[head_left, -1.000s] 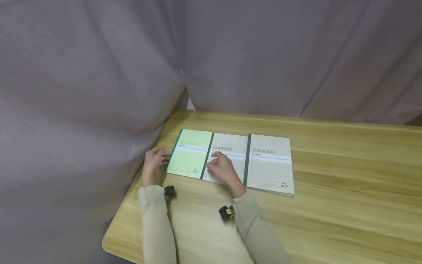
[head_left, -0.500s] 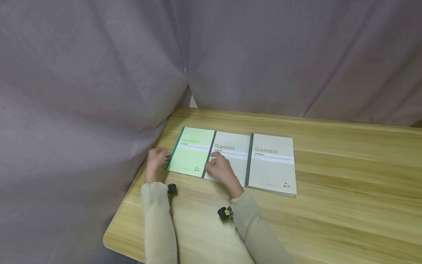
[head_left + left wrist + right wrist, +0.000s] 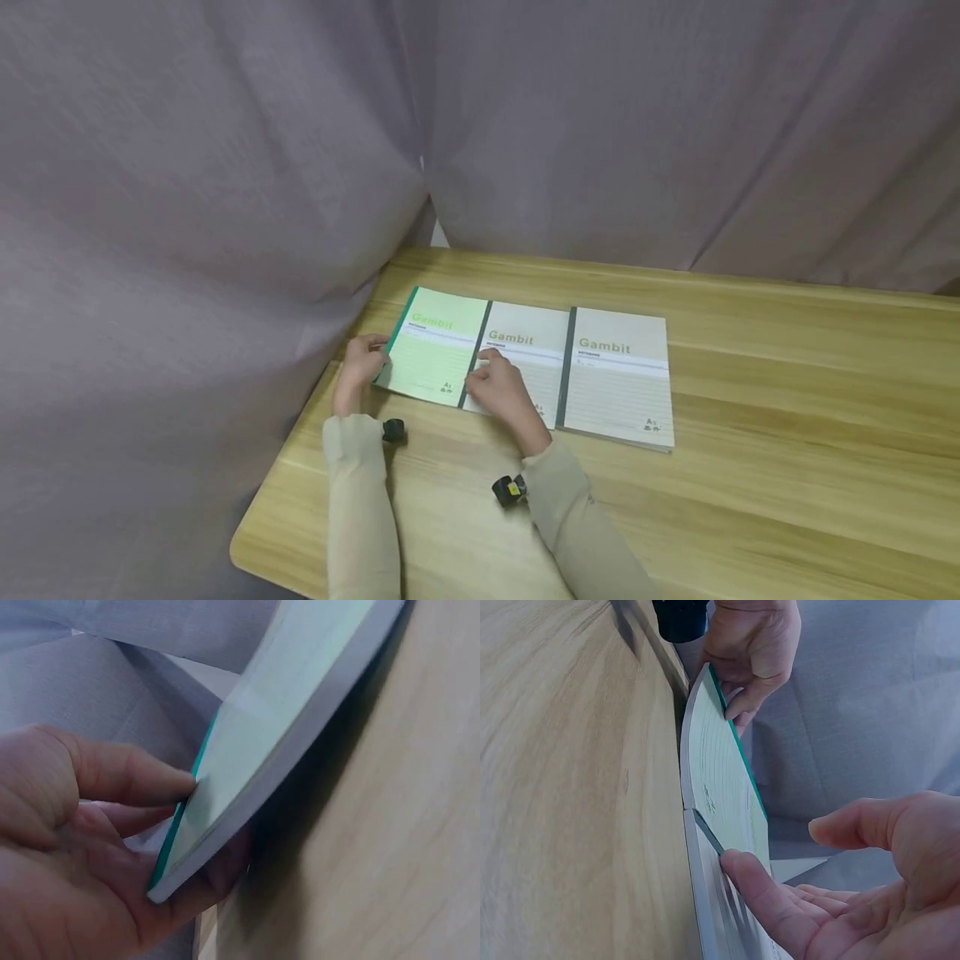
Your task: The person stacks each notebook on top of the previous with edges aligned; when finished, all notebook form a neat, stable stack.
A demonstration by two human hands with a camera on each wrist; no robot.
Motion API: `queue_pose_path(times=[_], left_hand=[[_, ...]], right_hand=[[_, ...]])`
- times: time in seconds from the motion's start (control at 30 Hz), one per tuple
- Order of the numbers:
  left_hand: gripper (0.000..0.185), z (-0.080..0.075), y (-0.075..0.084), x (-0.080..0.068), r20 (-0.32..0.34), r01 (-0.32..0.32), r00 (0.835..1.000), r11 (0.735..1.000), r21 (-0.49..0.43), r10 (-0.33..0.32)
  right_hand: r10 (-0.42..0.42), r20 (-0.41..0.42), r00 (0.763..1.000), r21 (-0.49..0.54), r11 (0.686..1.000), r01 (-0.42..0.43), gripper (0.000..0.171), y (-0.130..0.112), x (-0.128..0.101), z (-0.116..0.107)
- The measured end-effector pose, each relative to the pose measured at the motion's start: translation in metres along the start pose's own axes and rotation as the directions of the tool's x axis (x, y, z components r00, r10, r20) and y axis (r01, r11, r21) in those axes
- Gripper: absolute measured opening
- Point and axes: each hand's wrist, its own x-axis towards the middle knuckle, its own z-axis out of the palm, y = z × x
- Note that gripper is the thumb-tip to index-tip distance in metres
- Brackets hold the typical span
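Note:
Three A5 notebooks lie side by side on the wooden table. At the left edge of the green notebook (image 3: 438, 350), my left hand (image 3: 364, 365) pinches the dark green spine. In the left wrist view, the thumb is on the cover and other fingers are underneath, and the notebook's (image 3: 262, 750) spine side is bent up off the table. My right hand (image 3: 501, 387) is over the middle white notebook (image 3: 528, 321). In the right wrist view, a fingertip (image 3: 739, 862) touches near its dark spine, while the thumb stands apart. The other white notebook (image 3: 618, 379) lies to the right.
The wooden table (image 3: 787, 467) extends right, with a rounded front left corner. A grey curtain (image 3: 225, 208) hangs close along the left edge and behind the table. A small black camera (image 3: 508, 492) sits on the right wrist.
My left hand has moved slightly right onto the green notebook's spine and taken hold of it, and that edge has lifted. The right hand has stayed nearly in place.

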Motion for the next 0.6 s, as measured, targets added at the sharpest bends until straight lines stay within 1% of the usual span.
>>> queue_pose_path(times=[0.03, 0.1, 0.17, 0.27, 0.3, 0.37, 0.47, 0.6], left_hand=[[0.052, 0.000, 0.000, 0.000, -0.003, 0.005, 1.000, 1.000, -0.004, -0.005], [0.053, 0.002, -0.001, -0.001, -0.007, 0.030, 1.000, 0.998, -0.054, -0.031], [0.053, 0.004, 0.000, -0.001, -0.014, 0.053, 0.998, 0.993, -0.109, -0.054], [0.053, 0.005, 0.002, -0.002, -0.023, 0.091, 0.995, 0.977, -0.194, -0.097], [0.052, 0.004, 0.003, -0.002, -0.023, 0.101, 0.994, 0.974, -0.203, -0.108], [0.051, 0.003, 0.005, -0.004, -0.009, 0.122, 0.992, 0.969, -0.217, -0.127], [0.051, 0.002, 0.008, -0.005, 0.033, 0.146, 0.989, 0.967, -0.208, -0.142], [0.054, 0.001, 0.011, -0.005, 0.072, 0.167, 0.985, 0.975, -0.145, -0.158]], right_hand=[[0.008, 0.001, 1.000, 0.004, 1.000, -0.008, 0.047, 0.000, 0.000, 0.000], [0.023, 0.000, 1.000, 0.012, 1.000, -0.023, 0.053, 0.000, -0.002, 0.000], [0.027, -0.007, 1.000, 0.022, 0.999, -0.027, 0.053, 0.001, -0.001, 0.000], [0.038, -0.015, 0.999, 0.039, 0.999, -0.037, 0.055, 0.002, 0.000, 0.000], [0.039, -0.015, 0.999, 0.041, 0.998, -0.038, 0.055, 0.002, 0.000, 0.000], [0.049, -0.014, 0.999, 0.045, 0.998, -0.048, 0.055, 0.003, 0.000, 0.001], [0.062, -0.011, 0.998, 0.038, 0.997, -0.061, 0.054, 0.004, -0.002, 0.001], [0.040, -0.010, 0.999, 0.028, 0.999, -0.039, 0.049, 0.003, -0.002, 0.001]])
